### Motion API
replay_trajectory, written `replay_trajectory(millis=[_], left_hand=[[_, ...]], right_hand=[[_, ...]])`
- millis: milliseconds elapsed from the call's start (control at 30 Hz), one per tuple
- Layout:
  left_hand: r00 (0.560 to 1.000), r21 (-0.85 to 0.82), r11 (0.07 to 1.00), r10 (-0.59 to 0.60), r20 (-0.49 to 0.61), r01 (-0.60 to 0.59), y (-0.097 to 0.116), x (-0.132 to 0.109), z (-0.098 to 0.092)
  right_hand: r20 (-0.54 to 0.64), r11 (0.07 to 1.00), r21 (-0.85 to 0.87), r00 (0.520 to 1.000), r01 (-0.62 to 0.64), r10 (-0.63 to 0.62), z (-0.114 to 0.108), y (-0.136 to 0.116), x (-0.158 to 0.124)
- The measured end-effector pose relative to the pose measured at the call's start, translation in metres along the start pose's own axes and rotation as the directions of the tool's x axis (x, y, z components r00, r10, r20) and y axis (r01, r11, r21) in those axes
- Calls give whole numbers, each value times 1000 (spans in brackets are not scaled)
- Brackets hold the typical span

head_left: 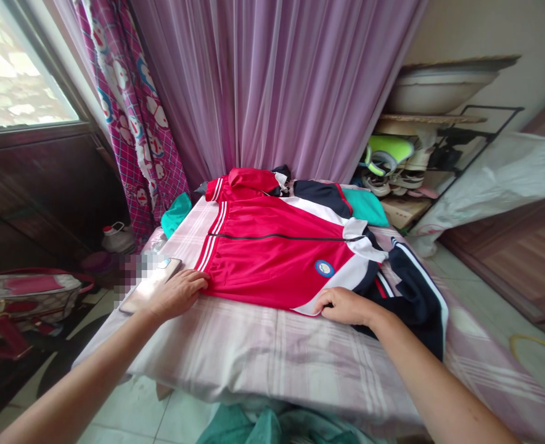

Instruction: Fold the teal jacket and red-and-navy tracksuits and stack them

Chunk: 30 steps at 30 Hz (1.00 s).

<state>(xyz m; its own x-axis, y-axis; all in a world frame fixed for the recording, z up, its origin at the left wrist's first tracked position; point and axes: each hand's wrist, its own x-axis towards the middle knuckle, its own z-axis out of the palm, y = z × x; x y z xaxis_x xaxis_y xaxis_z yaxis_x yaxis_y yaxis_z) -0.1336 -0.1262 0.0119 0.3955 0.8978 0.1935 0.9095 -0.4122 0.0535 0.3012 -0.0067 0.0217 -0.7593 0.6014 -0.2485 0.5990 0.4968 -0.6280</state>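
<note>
A red, white and navy zip jacket (pixel 272 253) lies spread flat on a table covered with a pale pink checked cloth (pixel 263 357). My left hand (pixel 180 293) rests at the jacket's near left hem, its fingers curled onto the red fabric's edge. My right hand (pixel 344 305) is closed in a pinch on the jacket's near right edge, just below the round blue badge (pixel 323 267). One navy sleeve (pixel 415 290) trails off to the right.
A phone (pixel 150 285) lies on the cloth beside my left hand. Teal cloth (pixel 369 206) sits behind the jacket. A purple curtain (pixel 277 80) hangs behind, a shoe rack (pixel 406 166) stands at right, a bag (pixel 27 296) at left.
</note>
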Motion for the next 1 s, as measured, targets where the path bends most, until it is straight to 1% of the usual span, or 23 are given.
replay_trajectory(millis=[167, 267, 333, 367, 400, 433, 467, 500, 533, 567, 600, 633, 667, 733, 767, 867, 1000], left_hand=[[992, -110, 993, -28, 123, 42, 9, 7, -20], [992, -151, 986, -57, 110, 73, 17, 19, -26], [997, -188, 980, -53, 65, 64, 23, 33, -21], [998, -204, 978, -45, 44, 53, 26, 42, -16], [999, -210, 977, -41, 31, 46, 28, 52, -9], [999, -204, 978, -47, 26, 51, 30, 62, -1], [997, -184, 980, -67, 27, 71, 31, 72, 7], [994, -156, 982, -102, 37, 106, 32, 81, 16], [987, -121, 981, -149, 52, 154, 32, 89, 25], [977, -84, 974, -203, 68, 208, 31, 96, 34], [964, -48, 965, -254, 81, 258, 30, 100, 41], [952, -17, 955, -294, 89, 297, 28, 102, 48], [943, 6, 947, -321, 92, 322, 26, 103, 54], [938, 35, 940, -340, 72, 338, 20, 101, 63], [938, 43, 939, -342, 55, 341, 17, 100, 66], [934, 49, 933, -357, 29, 356, 10, 98, 70], [904, 59, 905, -424, 60, 421, 8, 104, 70]], right_hand=[[112, 997, 16, 991, -73, 71, -12, -8, 2], [171, 997, 31, 983, -71, 65, -18, -10, 5], [179, 997, 13, 982, -71, 68, -21, -10, 9], [151, 997, -7, 986, -73, 73, -23, -11, 13], [98, 997, -35, 992, -71, 74, -24, -11, 17], [18, 995, -70, 998, -65, 67, -24, -11, 22], [-87, 992, -109, 995, -60, 50, -24, -11, 28], [-202, 986, -153, 979, -62, 30, -22, -11, 35], [-308, 976, -200, 951, -81, 15, -19, -9, 41], [-385, 963, -243, 923, -119, 17, -15, -7, 46], [-421, 946, -278, 906, -168, 38, -10, -4, 50], [-420, 926, -308, 904, -217, 72, -5, 1, 53], [-394, 906, -338, 913, -255, 110, 1, 6, 54], [-335, 879, -380, 929, -287, 159, 11, 16, 53], [-326, 874, -391, 932, -287, 160, 15, 20, 51], [-358, 869, -404, 924, -285, 137, 23, 26, 44], [-375, 868, -400, 917, -293, 136, 25, 20, 39]])
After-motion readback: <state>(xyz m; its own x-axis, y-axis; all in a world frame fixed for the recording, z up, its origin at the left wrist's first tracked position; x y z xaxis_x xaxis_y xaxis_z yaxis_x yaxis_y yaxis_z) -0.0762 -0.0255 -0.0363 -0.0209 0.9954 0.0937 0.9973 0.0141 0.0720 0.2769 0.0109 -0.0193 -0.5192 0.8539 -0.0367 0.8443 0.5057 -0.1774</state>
